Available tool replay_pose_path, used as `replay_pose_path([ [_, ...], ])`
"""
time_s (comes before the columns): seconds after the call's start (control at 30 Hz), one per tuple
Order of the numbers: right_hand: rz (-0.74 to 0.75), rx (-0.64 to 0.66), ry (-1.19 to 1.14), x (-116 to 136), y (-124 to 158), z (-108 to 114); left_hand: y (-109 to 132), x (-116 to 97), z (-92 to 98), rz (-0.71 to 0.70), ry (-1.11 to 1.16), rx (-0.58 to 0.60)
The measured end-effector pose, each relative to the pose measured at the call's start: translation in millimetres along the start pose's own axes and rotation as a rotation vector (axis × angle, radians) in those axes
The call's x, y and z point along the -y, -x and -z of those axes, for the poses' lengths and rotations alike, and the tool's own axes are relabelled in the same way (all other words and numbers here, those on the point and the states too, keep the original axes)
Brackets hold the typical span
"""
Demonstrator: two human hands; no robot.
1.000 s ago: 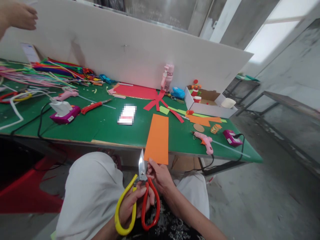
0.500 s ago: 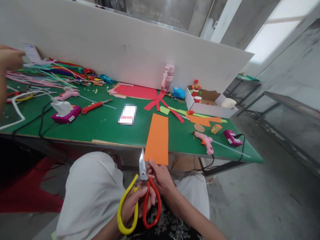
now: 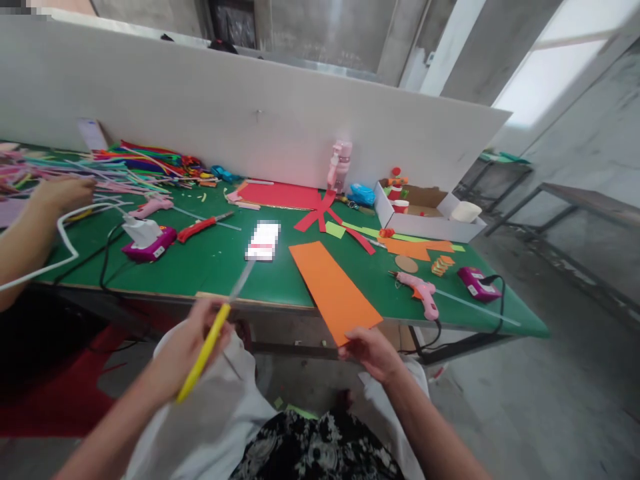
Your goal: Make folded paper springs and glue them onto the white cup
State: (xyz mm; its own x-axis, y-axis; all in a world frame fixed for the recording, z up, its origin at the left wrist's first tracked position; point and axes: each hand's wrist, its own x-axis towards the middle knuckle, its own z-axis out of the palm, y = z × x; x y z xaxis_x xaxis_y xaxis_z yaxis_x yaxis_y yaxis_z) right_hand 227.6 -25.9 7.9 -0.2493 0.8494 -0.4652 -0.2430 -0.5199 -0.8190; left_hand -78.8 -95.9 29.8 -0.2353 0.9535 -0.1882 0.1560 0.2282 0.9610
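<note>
My left hand (image 3: pixel 187 347) is closed round the yellow handle of the scissors (image 3: pixel 210 343), whose blurred blades point up toward the green table (image 3: pixel 210 257). My right hand (image 3: pixel 373 350) pinches the near corner of a long orange paper strip (image 3: pixel 333 288). The strip slants from my hand up and left over the table's front edge. Both hands are apart, above my lap.
Another person's hand (image 3: pixel 63 193) rests among coloured pipe cleaners (image 3: pixel 135 160) at the far left. Pink glue guns (image 3: pixel 420 291), a purple holder (image 3: pixel 150 243), red paper (image 3: pixel 280 195), an open white box (image 3: pixel 425 217) and a white back board (image 3: pixel 250 120) are on the table.
My hands have moved apart: the left swung the scissors up and left, the right drew the orange strip to the right and tilted it. The other person's hand dropped to the table.
</note>
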Motion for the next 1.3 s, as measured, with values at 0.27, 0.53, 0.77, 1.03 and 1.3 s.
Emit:
replay_pose_path([
  [0.27, 0.190, -0.424, 1.018, 63, -9, 42, -104, -29, 65.7, 0.053, -1.250, -0.374],
  [0.53, 0.730, -0.254, 1.581, 49, -54, -43, -121, -26, 66.4, 0.070, -1.415, -0.293],
  [0.77, 0.516, 0.120, 1.706, 37, -85, -67, -120, -46, -1.8, -0.700, -1.356, -0.093],
  [1.03, 0.635, 0.275, 1.720, 18, -55, -51, -99, 25, -101.0, -0.862, -1.222, 0.130],
  [1.3, 0.512, -0.052, 1.748, 26, -33, 18, -97, 33, -53.2, -0.758, -1.327, 0.071],
])
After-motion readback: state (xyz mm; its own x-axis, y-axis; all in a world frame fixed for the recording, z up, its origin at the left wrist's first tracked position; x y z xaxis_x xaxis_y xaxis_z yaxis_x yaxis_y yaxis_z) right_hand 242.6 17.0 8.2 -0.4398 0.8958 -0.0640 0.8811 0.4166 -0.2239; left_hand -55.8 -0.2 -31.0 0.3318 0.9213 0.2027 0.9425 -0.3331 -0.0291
